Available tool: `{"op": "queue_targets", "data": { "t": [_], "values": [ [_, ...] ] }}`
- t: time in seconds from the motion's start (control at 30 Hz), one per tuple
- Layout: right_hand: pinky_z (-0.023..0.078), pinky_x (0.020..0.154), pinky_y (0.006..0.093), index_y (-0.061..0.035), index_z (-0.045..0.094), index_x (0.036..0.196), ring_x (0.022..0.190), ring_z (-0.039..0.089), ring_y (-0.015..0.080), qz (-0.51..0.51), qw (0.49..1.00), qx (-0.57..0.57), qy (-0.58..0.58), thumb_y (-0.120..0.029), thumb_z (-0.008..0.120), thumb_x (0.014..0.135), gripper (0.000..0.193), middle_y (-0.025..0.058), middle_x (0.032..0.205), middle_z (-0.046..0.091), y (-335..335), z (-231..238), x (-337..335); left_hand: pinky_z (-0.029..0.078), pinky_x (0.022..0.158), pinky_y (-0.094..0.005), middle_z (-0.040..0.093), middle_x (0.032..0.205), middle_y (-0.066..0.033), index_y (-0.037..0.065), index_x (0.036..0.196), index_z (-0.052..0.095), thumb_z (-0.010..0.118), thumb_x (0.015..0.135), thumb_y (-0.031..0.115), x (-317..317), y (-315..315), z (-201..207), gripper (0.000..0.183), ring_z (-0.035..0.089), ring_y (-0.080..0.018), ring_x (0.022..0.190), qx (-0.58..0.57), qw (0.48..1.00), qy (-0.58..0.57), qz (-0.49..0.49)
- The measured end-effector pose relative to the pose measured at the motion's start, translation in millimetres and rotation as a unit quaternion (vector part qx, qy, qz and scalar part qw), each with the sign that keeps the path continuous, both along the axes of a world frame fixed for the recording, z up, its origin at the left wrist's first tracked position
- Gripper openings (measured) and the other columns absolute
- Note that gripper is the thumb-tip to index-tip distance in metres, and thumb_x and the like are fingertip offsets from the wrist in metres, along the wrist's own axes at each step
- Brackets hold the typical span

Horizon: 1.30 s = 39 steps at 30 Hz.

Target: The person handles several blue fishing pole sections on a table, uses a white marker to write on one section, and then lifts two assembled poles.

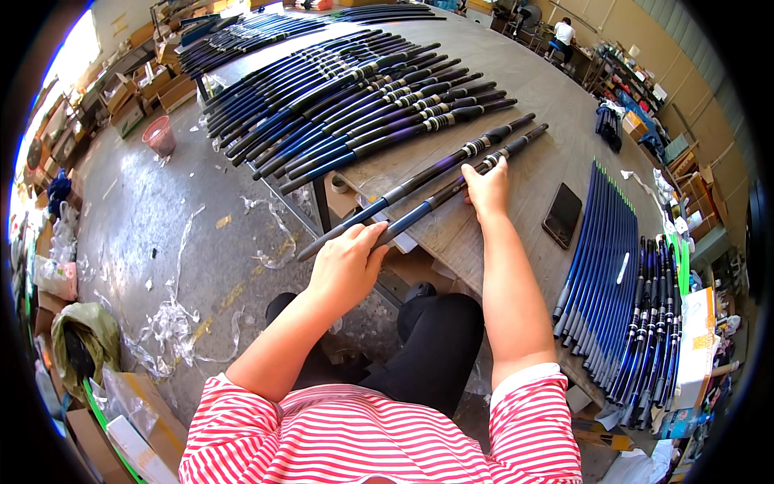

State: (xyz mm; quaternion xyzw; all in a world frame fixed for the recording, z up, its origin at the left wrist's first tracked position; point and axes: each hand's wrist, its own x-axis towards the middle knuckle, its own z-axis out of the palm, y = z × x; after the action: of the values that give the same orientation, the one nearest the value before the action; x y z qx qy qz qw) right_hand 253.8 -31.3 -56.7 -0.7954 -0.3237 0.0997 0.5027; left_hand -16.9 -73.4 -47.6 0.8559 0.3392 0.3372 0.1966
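A dark fishing rod (424, 210) with a blue section and silver rings lies slantwise over the near edge of the table. My left hand (347, 268) is closed round its lower end, which sticks out past the edge. Higher up, by the ringed grip, my right hand (488, 190) pinches the same rod between thumb and fingers. A second fishing rod (413, 185) lies almost parallel, just left of the held one. Its lower end passes close to my left hand; whether they touch, I cannot tell.
Many similar rods (347, 105) lie in a wide pile at the left of the table (536, 97). A black phone (563, 214) rests right of my right forearm. Beyond it are rows of blue rod sections (597, 266) and a white box (693, 347). A pink bin (159, 137) stands on the littered floor.
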Motion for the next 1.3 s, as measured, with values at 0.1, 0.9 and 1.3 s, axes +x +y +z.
{"op": "queue_targets", "data": {
  "t": [0.1,0.9,1.3],
  "values": [
    [0.048,0.076,0.0414,0.0024,0.037,0.123,0.082,0.061,0.0373,0.015,0.994,-0.027,-0.105,-0.026,0.065,0.069,0.067,0.0255,0.088,0.062,2,-3,-11,0.046,0.066,-0.0388,0.056,0.085,-0.0136,0.006,0.108,0.055,0.059,0.079,0.014,-2,-2,1,0.03,0.057,-0.0333,0.076,-0.001,1.0,0.009,0.012],
    [0.048,0.074,0.0424,-0.0024,0.055,0.104,0.079,0.061,0.0371,0.002,0.971,-0.07,-0.229,-0.025,0.055,0.077,0.035,0.0229,0.083,0.063,-5,4,-17,0.046,0.066,-0.0387,0.061,0.079,-0.0181,0.003,0.106,0.053,0.06,0.081,0.022,42,10,-14,0.032,0.059,-0.0349,0.075,-0.015,0.999,0.004,0.036],
    [0.049,0.074,0.0445,-0.0017,0.055,0.106,0.082,0.062,0.037,-0.016,0.959,-0.132,-0.25,-0.024,0.048,0.078,0.037,0.023,0.086,0.063,-3,3,-17,0.037,0.043,-0.0178,0.061,0.072,-0.006,-0.003,0.098,0.057,0.051,0.09,0.013,-8,-16,-36,0.018,0.048,-0.006,0.047,-0.348,0.909,-0.227,0.027]
  ]
}}
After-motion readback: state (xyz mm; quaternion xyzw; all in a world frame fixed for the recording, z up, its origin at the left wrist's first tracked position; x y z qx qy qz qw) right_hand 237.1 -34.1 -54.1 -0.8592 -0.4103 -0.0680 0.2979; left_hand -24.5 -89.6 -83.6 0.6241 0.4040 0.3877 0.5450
